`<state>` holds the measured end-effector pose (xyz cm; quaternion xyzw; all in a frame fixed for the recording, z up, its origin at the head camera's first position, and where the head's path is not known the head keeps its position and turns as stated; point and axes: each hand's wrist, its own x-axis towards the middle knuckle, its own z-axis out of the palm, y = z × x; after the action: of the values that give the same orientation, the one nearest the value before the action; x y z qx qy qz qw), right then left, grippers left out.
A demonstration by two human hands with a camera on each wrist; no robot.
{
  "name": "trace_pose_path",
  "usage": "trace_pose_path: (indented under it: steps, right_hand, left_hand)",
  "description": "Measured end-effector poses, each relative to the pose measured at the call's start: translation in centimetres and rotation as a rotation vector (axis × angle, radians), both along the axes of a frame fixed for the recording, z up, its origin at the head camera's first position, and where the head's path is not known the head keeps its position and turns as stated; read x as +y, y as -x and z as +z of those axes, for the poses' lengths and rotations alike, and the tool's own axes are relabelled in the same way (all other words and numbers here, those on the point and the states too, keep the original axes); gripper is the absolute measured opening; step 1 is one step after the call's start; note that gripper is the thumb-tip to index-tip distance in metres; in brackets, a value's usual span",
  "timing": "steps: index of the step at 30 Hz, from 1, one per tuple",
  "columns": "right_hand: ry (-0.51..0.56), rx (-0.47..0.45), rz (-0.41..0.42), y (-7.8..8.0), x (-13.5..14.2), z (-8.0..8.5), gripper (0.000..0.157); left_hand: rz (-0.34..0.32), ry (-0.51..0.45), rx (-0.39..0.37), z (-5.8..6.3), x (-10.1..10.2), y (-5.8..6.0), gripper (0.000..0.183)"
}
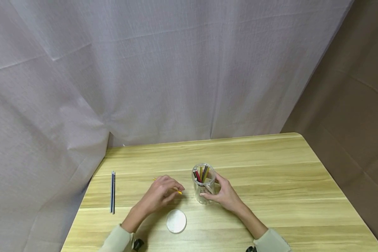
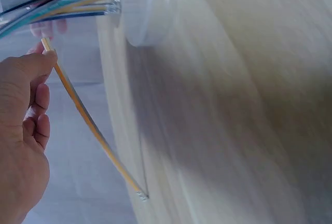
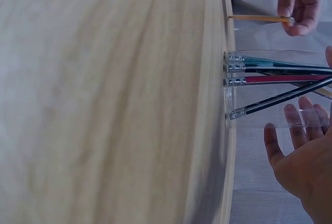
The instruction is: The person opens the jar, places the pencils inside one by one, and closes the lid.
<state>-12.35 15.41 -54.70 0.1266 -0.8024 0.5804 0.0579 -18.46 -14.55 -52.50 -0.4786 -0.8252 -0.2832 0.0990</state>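
A clear jar (image 1: 199, 193) stands upright on the table with several pencils (image 1: 201, 174) inside, among them red, yellow, black and teal ones. My right hand (image 1: 225, 196) holds the jar from its right side, thumb at the front and fingers round the back. Just left of the jar, my left hand (image 1: 161, 191) pinches a yellow pencil (image 2: 93, 125) near its upper end between thumb and fingertips. That pencil slants, its clear-tipped lower end right at the tabletop in the left wrist view.
A round whitish lid (image 1: 176, 221) lies flat in front of the jar, near my left forearm. Two dark pencils (image 1: 112, 192) lie side by side towards the table's left edge. Behind the wooden table (image 1: 255, 154) hangs a grey curtain (image 1: 163, 77).
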Motion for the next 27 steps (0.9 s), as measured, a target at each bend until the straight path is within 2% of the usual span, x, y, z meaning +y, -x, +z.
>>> trace_pose_path:
  steps: [8, 15, 27]
  right_hand:
    - [0.011, 0.010, 0.003, 0.1, 0.0, -0.2, 0.095]
    - [0.012, 0.015, 0.007, 0.1, 0.0, -0.2, 0.094]
    - [0.021, 0.031, 0.015, 0.1, 0.0, -0.1, 0.092]
  left_hand:
    - [-0.040, -0.051, 0.036, 1.5, 1.3, -0.6, 0.033]
    - [-0.089, -0.128, 0.069, 3.1, 2.3, -0.9, 0.026]
    - [-0.140, -0.301, -0.044, 7.1, 3.2, -1.3, 0.030]
